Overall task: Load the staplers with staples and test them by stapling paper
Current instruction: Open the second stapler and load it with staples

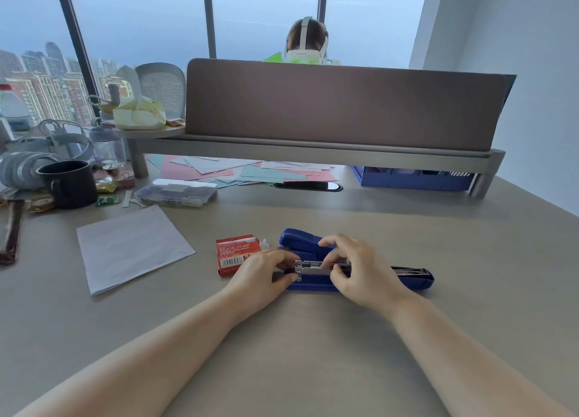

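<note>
While a round black mug [70, 183] sits far off at the left of the flat grey desk [313, 338], a small pile of white paper sheets [131, 247] lies flat nearer the middle, and nothing touches it. Just right of the paper lies a little red cardboard box of staples [233, 253]. The left hand [266, 271] comes next, partly in front of that box, and its fingers are curled to pinch the front end of the open blue plastic stapler [313, 283], thumb on the blue base. That stapler lies flat on the desk between the two hands, with its shiny metal rail [310, 264] facing up. A second blue stapler [300, 241] sits closed just behind it. The right hand [360, 272] has bent fingers too, and its fingertips pinch down on the metal rail; I cannot tell if staples are under them. Farther right, the stapler's blue lid [413, 277] is folded back flat on the desk
</note>
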`<state>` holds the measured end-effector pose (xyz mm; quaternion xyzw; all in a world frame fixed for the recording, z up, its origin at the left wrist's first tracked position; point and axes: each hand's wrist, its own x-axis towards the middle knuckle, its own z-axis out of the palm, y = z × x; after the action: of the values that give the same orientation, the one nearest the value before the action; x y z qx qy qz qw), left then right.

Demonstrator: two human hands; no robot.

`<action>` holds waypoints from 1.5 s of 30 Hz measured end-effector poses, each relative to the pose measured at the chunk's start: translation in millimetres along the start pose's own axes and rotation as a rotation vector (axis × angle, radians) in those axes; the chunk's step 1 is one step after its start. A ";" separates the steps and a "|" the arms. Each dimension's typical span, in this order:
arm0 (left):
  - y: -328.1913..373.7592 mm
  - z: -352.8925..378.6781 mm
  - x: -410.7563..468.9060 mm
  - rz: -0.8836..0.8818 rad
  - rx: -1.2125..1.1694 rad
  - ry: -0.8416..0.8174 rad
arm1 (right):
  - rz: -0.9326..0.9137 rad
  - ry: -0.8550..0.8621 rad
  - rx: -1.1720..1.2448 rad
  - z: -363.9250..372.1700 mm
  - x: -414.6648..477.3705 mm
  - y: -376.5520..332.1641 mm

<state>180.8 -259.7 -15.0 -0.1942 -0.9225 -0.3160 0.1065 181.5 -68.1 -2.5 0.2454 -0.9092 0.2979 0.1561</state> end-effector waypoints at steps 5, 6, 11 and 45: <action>-0.1 0.2 -2.0 0.004 0.025 -0.005 | -0.004 -0.089 0.088 7.2 0.0 -4.9; -0.8 0.3 -2.1 0.003 0.030 -0.007 | -0.012 -0.097 0.091 9.2 -0.1 -5.6; -2.5 -0.1 -1.0 -0.009 0.066 -0.041 | -0.006 -0.022 0.158 5.7 1.7 -4.7; -3.1 -12.8 2.7 -0.100 0.130 -0.144 | 0.253 0.240 0.470 -62.2 -26.2 27.5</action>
<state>178.0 -269.2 -5.9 -0.1628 -0.9549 -0.2456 0.0365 197.0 -1.1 21.6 0.1225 -0.8138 0.5442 0.1631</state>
